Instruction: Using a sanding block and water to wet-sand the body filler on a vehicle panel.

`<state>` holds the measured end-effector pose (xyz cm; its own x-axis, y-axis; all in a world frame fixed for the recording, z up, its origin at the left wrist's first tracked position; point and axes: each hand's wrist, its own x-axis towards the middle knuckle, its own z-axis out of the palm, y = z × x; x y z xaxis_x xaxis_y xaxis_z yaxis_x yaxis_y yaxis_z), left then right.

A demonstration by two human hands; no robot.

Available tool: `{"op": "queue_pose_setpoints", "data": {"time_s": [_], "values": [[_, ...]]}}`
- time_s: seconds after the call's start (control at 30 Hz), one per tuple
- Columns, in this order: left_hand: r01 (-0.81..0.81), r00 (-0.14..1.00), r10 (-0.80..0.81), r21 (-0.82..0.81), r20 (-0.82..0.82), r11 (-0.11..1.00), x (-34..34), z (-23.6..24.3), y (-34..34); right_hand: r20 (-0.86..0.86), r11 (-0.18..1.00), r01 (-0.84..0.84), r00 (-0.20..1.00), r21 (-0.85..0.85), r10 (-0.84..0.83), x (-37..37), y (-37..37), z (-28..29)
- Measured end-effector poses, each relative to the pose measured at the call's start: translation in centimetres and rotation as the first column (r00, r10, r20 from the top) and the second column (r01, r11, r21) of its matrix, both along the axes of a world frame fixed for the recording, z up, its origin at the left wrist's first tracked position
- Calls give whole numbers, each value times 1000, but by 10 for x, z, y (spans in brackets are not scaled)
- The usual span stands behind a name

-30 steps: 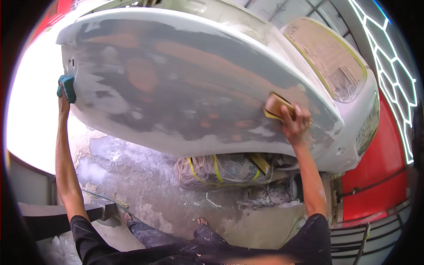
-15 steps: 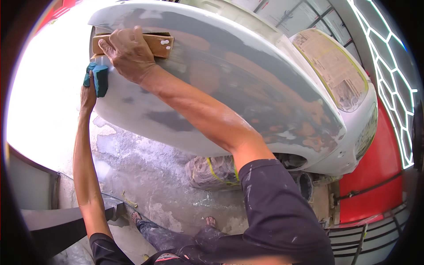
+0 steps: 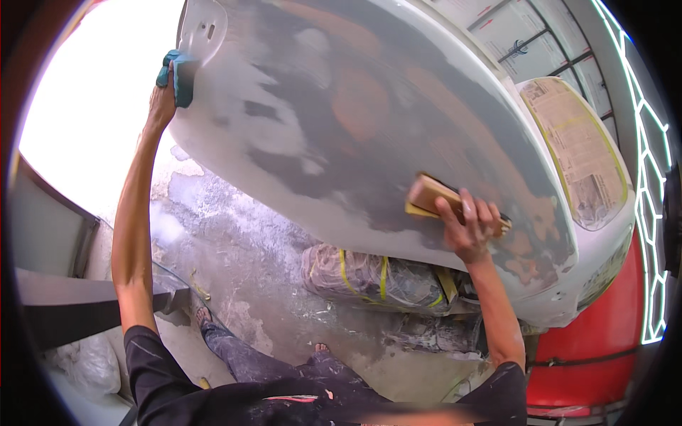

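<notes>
A sanding block, tan and flat with a yellowish underside, is in my right hand. My fingers wrap over it, and it lies against the lower right of a large curved car panel. That panel has grey, white and orange-brown sanded patches. My left hand reaches to the panel's far left edge, closed on a teal sponge that touches the edge. Its fingers are partly hidden behind the sponge. Just above it, a rounded recess shows in the bodywork.
A wheel wrapped in plastic with yellow tape sits under the panel. Newspaper masking covers a window at right. A red panel stands beyond the car. At left, a dark beam juts over the stained floor.
My right hand has swept the sanding block from the panel's far left end to its lower right. My left hand stays at the left edge with the sponge. The whole view has shifted.
</notes>
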<state>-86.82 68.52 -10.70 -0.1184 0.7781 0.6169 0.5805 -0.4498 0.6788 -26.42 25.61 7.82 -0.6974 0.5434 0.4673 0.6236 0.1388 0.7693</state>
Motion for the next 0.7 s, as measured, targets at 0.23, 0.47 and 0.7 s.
{"op": "queue_pose_setpoints", "data": {"time_s": [0.23, 0.47, 0.7], "values": [[-25, 988, 45, -135, 149, 991, 50, 19, -50, -26, 959, -209, 976, 192, 218, -288, 238, 15], [148, 952, -90, -185, 294, 972, 19, 8, -18, -106, 955, -279, 951, 103, 289, -273, 228, -21], [32, 994, -37, 46, 102, 998, -18, -1, -7, -56, 998, 59, 997, 7, -59, 80, -58, -34]]}}
